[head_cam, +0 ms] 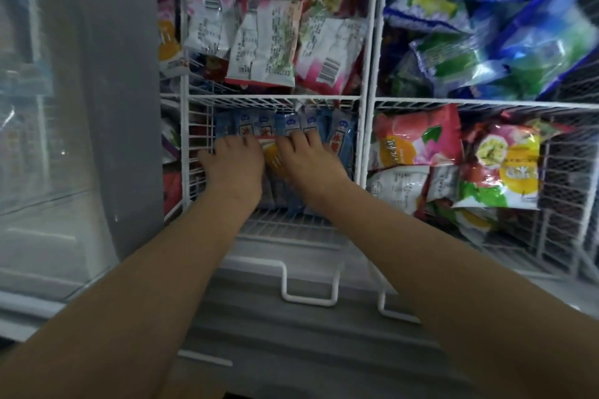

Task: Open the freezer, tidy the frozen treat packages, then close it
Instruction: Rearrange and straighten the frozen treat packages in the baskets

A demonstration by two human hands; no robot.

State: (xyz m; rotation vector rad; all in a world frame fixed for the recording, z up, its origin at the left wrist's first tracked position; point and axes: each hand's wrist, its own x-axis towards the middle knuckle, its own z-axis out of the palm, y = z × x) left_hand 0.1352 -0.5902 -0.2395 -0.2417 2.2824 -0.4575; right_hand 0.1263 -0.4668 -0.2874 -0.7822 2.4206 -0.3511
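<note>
Pressing both hands flat, fingers spread, gripping nothing | left hand (234, 162) and right hand (309, 161) are lying on upright blue plastic ice-pop packets (285, 126) | packets' long axes are pointing away, in white wire basket (272, 98)

We see both hands filling the near-centre wire basket (359, 139), pressed on blue packets (340, 136) that stand packed along its far side. Bare wire floor shows low in that basket, near the wrists. Upper centre and the right baskets are heaped with wrappers (269, 45). At frame left, the slid-back glass lid (48, 139) blocks entry.
</note>
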